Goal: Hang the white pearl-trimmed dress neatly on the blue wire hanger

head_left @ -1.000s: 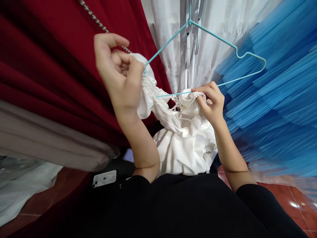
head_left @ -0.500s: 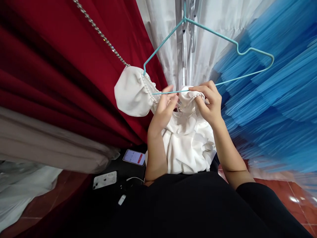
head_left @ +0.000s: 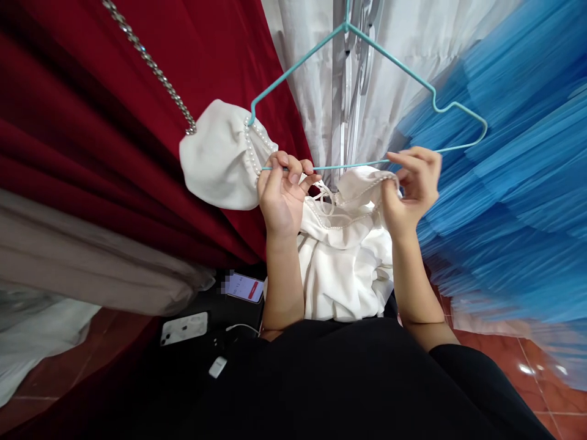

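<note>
A white garment [head_left: 339,275] with pearl-trimmed edges hangs in front of me below a light blue hanger [head_left: 302,59]. The hanger's left end sits inside the pearl-edged opening of a white puffed piece [head_left: 220,159]. My left hand [head_left: 282,195] is closed round the hanger's bottom bar at that opening. My right hand [head_left: 410,186] pinches the pearl-trimmed edge of the garment at the right, with its fingertips at the bottom bar. The hanger's right end is bare. Thin white ties lie between my hands.
A beaded chain [head_left: 151,64] runs to the puffed piece over a red curtain [head_left: 137,183]. Blue tulle [head_left: 513,183] hangs at the right, and a metal rack [head_left: 351,91] stands behind. Two phones [head_left: 184,328] lie on a black surface at lower left.
My left hand has moved left and closed on the hanger bar. My right hand has moved right with the pearl edge, spreading the garment. The puffed piece has shifted left.
</note>
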`<state>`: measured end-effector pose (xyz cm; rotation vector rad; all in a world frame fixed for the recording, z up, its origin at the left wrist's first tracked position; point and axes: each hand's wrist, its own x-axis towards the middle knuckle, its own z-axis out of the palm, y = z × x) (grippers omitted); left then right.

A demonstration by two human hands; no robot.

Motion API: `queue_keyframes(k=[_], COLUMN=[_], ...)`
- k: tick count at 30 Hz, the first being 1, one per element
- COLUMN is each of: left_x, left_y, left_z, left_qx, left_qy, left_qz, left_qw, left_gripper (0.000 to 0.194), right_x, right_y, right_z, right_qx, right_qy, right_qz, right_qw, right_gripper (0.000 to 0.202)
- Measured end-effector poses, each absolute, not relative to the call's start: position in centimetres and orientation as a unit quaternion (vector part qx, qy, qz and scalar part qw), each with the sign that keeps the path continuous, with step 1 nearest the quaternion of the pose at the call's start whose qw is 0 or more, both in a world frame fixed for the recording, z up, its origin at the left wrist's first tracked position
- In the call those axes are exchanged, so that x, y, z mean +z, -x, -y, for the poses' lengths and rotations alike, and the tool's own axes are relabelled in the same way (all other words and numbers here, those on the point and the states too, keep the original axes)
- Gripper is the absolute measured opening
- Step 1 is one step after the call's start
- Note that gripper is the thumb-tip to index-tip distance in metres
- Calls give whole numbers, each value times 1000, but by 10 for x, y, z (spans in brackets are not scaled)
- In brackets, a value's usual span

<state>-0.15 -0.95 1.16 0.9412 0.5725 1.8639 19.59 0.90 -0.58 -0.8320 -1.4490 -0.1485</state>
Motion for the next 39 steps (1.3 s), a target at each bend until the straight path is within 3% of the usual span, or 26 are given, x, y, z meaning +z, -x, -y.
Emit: queue_keyframes(k=[3, 8, 19, 24, 28, 30, 35, 39], left_x=[14, 16, 19, 16, 14, 14, 15, 12], left_y=[8, 15, 11, 10, 9, 9, 8, 7], left_z=[11, 12, 12, 11, 10, 10, 11, 12], left_qx=[755, 754, 769, 768, 767, 766, 765, 750], left_qy=[-390, -385, -364, -370, -379, -381, -371, -384], left_qz=[-228, -254, -226, -238, -234, -232, -252, -247], left_qw=[475, 469, 474, 465, 461, 463, 462, 478], left_gripper=[23, 23, 23, 23, 24, 25, 25, 26], right_x=[-8, 16, 107, 117, 106, 89, 30, 2], right_y=[-224, -292, -261, -236, -216, -205, -183, -176], right_z=[-21, -52, -49, -38, -10, 1, -3, -10], right_qx=[-94, -35, 37, 188, 186, 169, 32, -59], right_qy=[390, 397, 390, 255, 170, 186, 295, 340], right_qz=[515, 425, 610, 629, 603, 661, 839, 812], right_qw=[757, 813, 689, 710, 756, 707, 456, 471], right_gripper=[26, 39, 41, 27, 18, 14, 23, 22])
